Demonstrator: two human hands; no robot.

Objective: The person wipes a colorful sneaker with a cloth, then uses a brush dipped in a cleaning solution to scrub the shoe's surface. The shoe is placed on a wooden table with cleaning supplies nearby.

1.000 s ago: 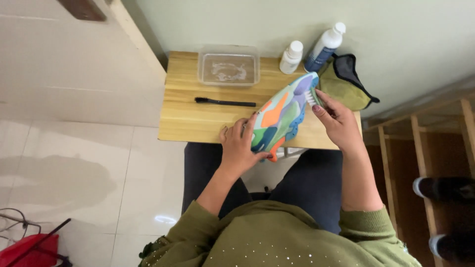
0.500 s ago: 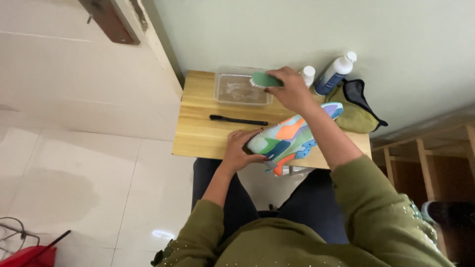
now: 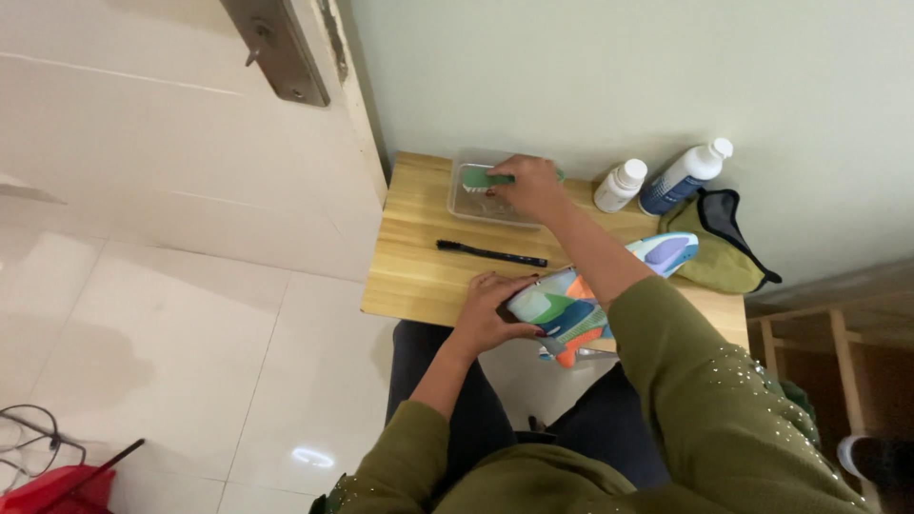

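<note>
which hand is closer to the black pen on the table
Left. The left hand grips the colourful shoe at the table's front edge, just below the black pen. The right hand is farther back, holding a green brush over the clear tub.

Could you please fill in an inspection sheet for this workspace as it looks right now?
Surface: small wooden table against a pale green wall.
Job's things: multicoloured shoe; green brush over the clear tub.
Clutter: black pen, white bottle, blue-and-white bottle, olive cloth.
Grippers: left hand grips the shoe; right hand holds the brush.
Cables: wire loops on the floor.
Surroundings: white floor tiles, door edge, wooden rack at right.
</note>
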